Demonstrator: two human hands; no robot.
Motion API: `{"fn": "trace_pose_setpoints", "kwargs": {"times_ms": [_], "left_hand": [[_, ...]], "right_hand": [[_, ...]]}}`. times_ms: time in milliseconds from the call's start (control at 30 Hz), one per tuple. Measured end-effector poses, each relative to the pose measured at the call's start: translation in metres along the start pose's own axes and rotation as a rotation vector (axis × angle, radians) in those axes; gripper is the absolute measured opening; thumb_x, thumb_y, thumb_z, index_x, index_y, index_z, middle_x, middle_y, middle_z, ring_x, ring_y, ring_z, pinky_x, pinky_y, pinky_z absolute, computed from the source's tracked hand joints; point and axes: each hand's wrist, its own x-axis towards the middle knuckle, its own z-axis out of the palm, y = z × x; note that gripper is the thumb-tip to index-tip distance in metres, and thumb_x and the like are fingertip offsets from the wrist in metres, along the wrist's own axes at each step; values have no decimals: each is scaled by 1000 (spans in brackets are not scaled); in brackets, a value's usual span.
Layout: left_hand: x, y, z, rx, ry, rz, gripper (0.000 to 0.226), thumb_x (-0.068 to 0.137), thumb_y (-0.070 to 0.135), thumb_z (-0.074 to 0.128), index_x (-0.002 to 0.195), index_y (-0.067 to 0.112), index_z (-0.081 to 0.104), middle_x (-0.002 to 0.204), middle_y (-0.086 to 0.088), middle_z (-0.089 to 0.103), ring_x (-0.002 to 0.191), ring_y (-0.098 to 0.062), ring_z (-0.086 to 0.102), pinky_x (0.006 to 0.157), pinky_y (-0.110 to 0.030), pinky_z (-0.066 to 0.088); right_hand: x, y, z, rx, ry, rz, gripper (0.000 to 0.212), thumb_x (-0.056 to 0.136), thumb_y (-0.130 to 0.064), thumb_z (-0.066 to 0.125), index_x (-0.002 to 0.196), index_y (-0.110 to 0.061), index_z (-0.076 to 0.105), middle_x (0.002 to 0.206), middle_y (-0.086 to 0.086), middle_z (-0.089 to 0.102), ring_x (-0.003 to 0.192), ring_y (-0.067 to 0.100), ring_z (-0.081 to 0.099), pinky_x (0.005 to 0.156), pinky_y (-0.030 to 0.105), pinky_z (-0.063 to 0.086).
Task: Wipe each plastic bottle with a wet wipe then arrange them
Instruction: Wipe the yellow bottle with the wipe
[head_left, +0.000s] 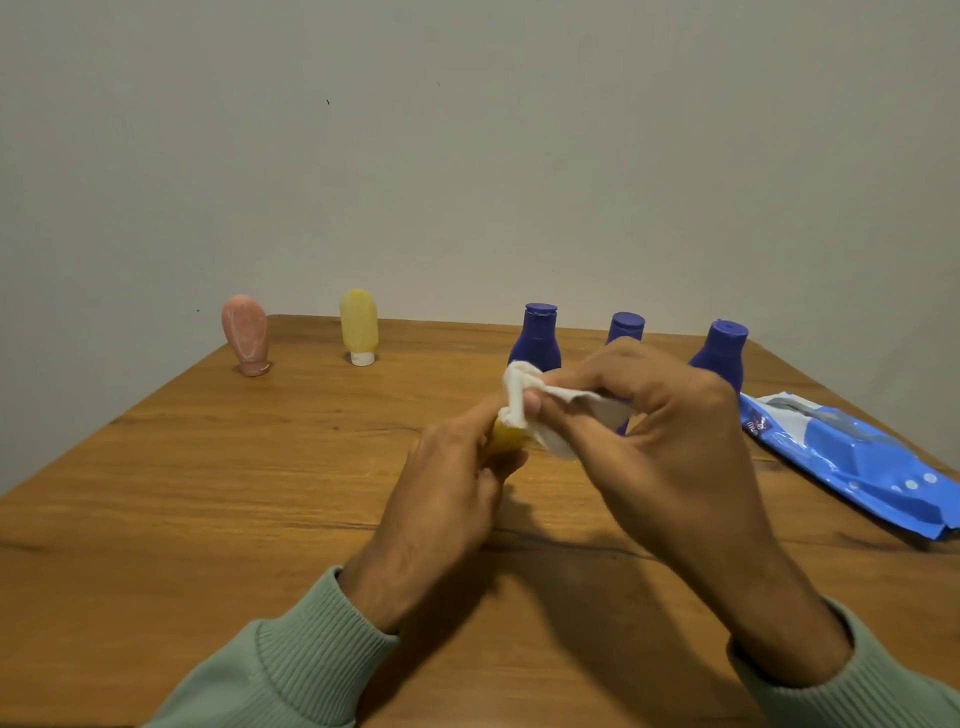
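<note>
Wooden table (208, 493) against plain grey wall (467, 156) | grips yellow bottle (506, 439) in left hand (447, 488) | pinches wipe (519, 387) in right hand (665, 447)

grained wood table (218, 493), glossy plastic pack (852, 457)

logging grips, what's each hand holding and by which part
The left hand grips the small yellow bottle around its body; the right hand pinches the wet wipe mid-sheet, over the bottle's end.
</note>
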Motion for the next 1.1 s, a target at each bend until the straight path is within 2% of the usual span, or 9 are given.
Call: {"fn": "trace_pose_setpoints", "kwargs": {"times_ms": [67,133,267,367,567,800,900,1000,1100], "left_hand": [[0,2,2,-9,-25,-15,64,88,-9,55,111,51,51,106,16,61,99,11,58,90,-21,53],[1,2,3,7,-25,-25,59,89,-7,56,121,42,54,108,16,61,99,8,58,90,-21,52],[0,-4,5,98,37,24,32,89,7,65,91,38,57,77,23,54,75,10,55,67,-6,41],[-2,-4,6,84,53,31,17,88,7,66,100,19,68,79,19,58,76,2,58,70,-9,41],[1,1,5,-158,-33,-57,69,87,-13,55,107,53,52,111,18,61,107,-1,60,86,-17,52],[3,1,4,-87,-12,-30,64,89,-7,60,101,55,47,108,24,56,104,20,47,77,2,40],[3,-2,4,-22,0,-6,58,91,3,62,103,58,47,111,20,60,106,9,53,84,-11,46],[3,-1,5,17,23,29,59,91,7,64,107,61,48,113,17,63,106,4,56,90,-23,49],[2,-2,6,36,18,18,51,90,5,64,121,45,55,109,11,65,102,-3,59,91,-36,52]], "right_hand": [[3,7,-3,-5,54,35,14,82,-27,70,94,-26,65,83,-26,54,83,-8,56,68,3,42],[3,9,-3,-2,71,36,15,82,-28,70,96,-24,66,84,-25,55,84,-8,55,69,4,43],[-5,0,6,46,7,-40,17,81,-29,70,97,-23,68,89,-13,62,85,0,58,70,12,47],[-2,-2,2,83,-49,-57,19,81,-31,66,98,-25,69,90,-11,64,86,3,59,68,14,49],[9,11,-15,83,-81,-29,19,78,-32,72,95,-25,68,88,-18,62,85,0,59,66,7,46],[13,16,-22,40,19,65,14,75,-39,64,87,-43,59,82,-22,60,83,-2,58,66,8,46],[12,13,-17,46,4,77,15,75,-39,61,86,-47,55,82,-28,55,86,-9,56,68,5,45],[10,14,-14,16,-24,64,15,79,-35,62,94,-34,63,85,-27,54,90,-8,54,71,5,43],[9,14,-13,-40,-81,51,20,83,-21,65,103,-24,69,89,-20,56,94,-1,52,74,6,43]]}}
